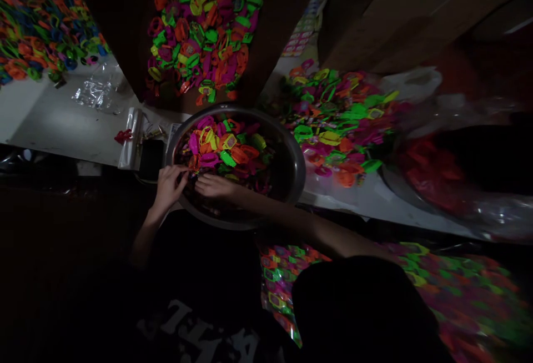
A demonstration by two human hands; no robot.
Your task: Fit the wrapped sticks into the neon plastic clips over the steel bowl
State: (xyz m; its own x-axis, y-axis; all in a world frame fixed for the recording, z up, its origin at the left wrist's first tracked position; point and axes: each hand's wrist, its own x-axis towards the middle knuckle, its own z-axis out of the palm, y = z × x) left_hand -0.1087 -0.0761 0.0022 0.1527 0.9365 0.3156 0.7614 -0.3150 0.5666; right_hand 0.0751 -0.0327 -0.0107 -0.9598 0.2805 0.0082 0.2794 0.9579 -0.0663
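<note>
A wide metal basin (297, 174) holds a heap of bright plastic toy watches (229, 141) in orange, pink, yellow and green, with small dark pieces around them that are too dim to name. My left hand (169, 185) is at the basin's near left rim, thumb and fingertips pinched together. Just to its right, my right hand (214, 186) reaches over the inside of the basin with its fingers curled closed. The fingertips of both hands almost meet beside an orange toy watch. What they pinch is small and lost in the dark.
Behind the basin a brown carton (125, 35) holds more toy watches. Another pile (341, 124) lies right on the white table (62, 124), near a second basin with red material. A clear plastic roll (130, 141) lies left. Filled clear bags (277, 280) are below the table edge.
</note>
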